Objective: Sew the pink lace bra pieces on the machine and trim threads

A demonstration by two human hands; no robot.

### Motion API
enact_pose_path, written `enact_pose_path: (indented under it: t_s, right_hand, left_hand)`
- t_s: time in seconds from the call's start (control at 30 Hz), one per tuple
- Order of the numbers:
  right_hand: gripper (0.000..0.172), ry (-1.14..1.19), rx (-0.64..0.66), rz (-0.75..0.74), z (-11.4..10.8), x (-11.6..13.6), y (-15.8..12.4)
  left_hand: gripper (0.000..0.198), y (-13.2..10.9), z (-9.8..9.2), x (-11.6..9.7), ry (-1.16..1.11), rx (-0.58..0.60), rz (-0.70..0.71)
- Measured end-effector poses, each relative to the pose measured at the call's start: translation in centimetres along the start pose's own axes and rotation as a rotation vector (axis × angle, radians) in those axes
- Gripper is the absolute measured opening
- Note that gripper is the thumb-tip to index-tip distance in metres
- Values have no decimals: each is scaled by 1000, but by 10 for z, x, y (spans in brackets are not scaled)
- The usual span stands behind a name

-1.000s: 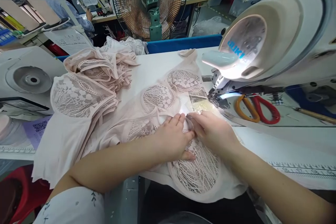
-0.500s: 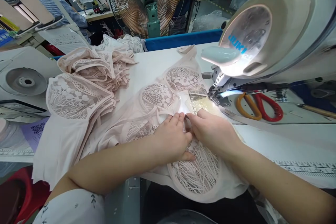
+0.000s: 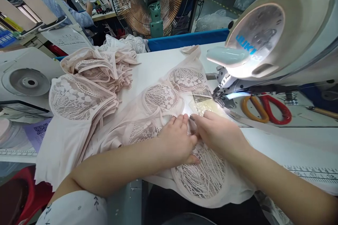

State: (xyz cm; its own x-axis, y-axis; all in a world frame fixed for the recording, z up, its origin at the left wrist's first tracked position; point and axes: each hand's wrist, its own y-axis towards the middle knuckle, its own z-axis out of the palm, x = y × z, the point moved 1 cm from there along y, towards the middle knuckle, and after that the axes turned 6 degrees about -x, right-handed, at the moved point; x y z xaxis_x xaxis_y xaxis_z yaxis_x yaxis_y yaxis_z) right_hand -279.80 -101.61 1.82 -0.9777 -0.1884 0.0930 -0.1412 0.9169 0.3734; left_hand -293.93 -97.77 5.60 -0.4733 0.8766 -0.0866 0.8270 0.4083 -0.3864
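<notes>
A pale pink lace bra [image 3: 203, 172] lies across the table's front edge, its near cup hanging partly over. My left hand [image 3: 176, 140] rests on it, palm down, fingers stretched and thumb apart, pressing the fabric. Beside those fingertips, my right hand [image 3: 219, 130] is closed in a pinch on a small dark-tipped tool [image 3: 192, 117]; most of the tool is hidden in the fingers. More joined lace cups [image 3: 161, 96] of the same colour run away toward the back. At the right stands a sewing machine [image 3: 264, 42], its lamp lighting the fabric by my hands.
A pile of lace bras [image 3: 79, 98] lies at left. Scissors with orange and red handles [image 3: 276, 109] rest under the machine arm. Behind the table stand a large fan [image 3: 155, 3] and a co-worker in a striped sleeve [image 3: 81, 17]. A printed ruler [image 3: 314, 174] edges the table.
The view has shifted slightly, so everything sits a little further right. Both hands keep nearly the same place on the bra. The co-worker's hands have come into sight.
</notes>
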Motion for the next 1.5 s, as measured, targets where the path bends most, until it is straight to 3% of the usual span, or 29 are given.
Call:
enact_pose_path:
  t_s: [0.13,0.27,0.5,0.63,0.8,1.13,1.23,1.4,1.5]
  right_hand:
    - [25,15,-24,0,5,2,4]
    - [26,25,-32,4,5,4,7]
    - [18,-35,164,-2,-7,2,6]
    - [24,-45,133,8,-12,-6,-6]
    - [27,-15,-24,-29,-3,-11,-14]
    - [26,-32,154,18,-6,-4,-9]
    - [26,-50,127,-6,-7,-6,-16]
    - [24,-102,-27,-112,-9,-10,-29]
    - [23,-120,-2,-110,-14,-12,-36]
  left_hand:
    - [75,0,3,1,-24,-65,2]
    - [75,0,3,1,-24,-58,0]
    - [81,1,-1,-1,11,-3,-1]
    - [83,1,0,-1,18,10,-3]
    - [82,1,-3,-2,25,31,-8]
    - [79,0,-4,-2,56,1,0]
    - [81,-1,-5,-3,66,9,-12]
    - [82,0,-6,-3,59,2,-22]
    - [82,0,-7,-4,66,29,-33]
